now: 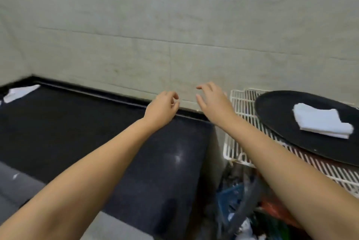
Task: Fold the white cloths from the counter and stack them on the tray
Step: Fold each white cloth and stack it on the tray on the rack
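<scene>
A: Cloths first, quick. You have one folded pile (323, 121) sitting on the black tray (272, 107), right side, and it looks like two or three layers, hard to count. At least one loose white cloth (19, 92) lies at the far left corner of the counter (77, 132), near the wall, partly cut off by the frame edge.

B: So partway done?

A: My read, yes. Some is stacked, and at least that left cloth is left to fold. Can't tell if more sit out of view.

B: Your hands?

A: Both empty, raised over the back edge of the counter. Your left hand (163, 109) has fingers curled loosely, thumb near fingertips, pinching nothing. Your right hand (213, 103) is spread, fingers apart, holding nothing.

B: Room to move?

A: Counter between your hands and the loose cloth is bare, so an open sweep left. Watch the counter's right edge: there's a gap with clutter below it, then the white wire rack (239, 115) carrying the tray. The tray overhangs the rack's front and looks tilted, so set cloths down gently.
</scene>
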Available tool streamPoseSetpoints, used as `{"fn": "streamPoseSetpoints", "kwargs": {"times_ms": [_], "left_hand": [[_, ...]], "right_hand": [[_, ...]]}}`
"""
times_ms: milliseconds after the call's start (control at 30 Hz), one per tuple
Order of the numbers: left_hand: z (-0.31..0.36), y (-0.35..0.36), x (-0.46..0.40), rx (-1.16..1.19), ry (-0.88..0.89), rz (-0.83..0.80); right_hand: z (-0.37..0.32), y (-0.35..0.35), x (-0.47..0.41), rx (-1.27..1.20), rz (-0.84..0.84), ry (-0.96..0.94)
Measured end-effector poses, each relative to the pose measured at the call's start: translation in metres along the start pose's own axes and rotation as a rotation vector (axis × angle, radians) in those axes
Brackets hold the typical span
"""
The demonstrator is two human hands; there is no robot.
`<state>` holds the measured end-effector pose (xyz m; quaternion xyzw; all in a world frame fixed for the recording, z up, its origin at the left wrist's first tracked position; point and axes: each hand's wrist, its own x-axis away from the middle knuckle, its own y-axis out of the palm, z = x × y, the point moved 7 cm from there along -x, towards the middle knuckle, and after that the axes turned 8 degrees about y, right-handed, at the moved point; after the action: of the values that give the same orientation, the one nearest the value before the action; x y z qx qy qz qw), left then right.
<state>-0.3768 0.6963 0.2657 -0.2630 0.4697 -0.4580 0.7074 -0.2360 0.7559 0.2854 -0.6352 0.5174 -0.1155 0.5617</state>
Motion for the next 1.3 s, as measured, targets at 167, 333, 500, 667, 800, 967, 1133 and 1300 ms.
{"fn": "streamPoseSetpoints", "kwargs": {"times_ms": [167, 333, 500, 667, 800, 967, 1133, 1300], "left_hand": [[-0.132, -0.08, 0.121, -0.319, -0.11, -0.068], [-0.244, -0.122, 0.244, -0.479, -0.339, -0.208], [-0.324, -0.156, 0.343, -0.474, -0.557, -0.254], [-0.392, -0.178, 0.384, -0.468, -0.675, -0.276], [-0.457, -0.185, 0.38, -0.431, -0.737, -0.299], [-0.541, -0.2, 0.348, -0.37, -0.776, -0.319], [-0.62, -0.229, 0.318, -0.312, -0.826, -0.258], [-0.703, -0.252, 0.311, -0.289, -0.824, -0.274]], "right_hand": [[-0.144, 0.109, 0.047, 0.055, -0.079, -0.205], [-0.254, 0.209, 0.101, 0.065, -0.26, -0.299], [-0.337, 0.289, 0.144, 0.073, -0.461, -0.373], [-0.398, 0.353, 0.145, 0.11, -0.555, -0.454], [-0.439, 0.408, 0.121, 0.106, -0.612, -0.481], [-0.49, 0.472, 0.068, 0.097, -0.667, -0.479], [-0.547, 0.529, 0.016, 0.108, -0.702, -0.516], [-0.614, 0.58, -0.027, 0.108, -0.708, -0.54]]}}
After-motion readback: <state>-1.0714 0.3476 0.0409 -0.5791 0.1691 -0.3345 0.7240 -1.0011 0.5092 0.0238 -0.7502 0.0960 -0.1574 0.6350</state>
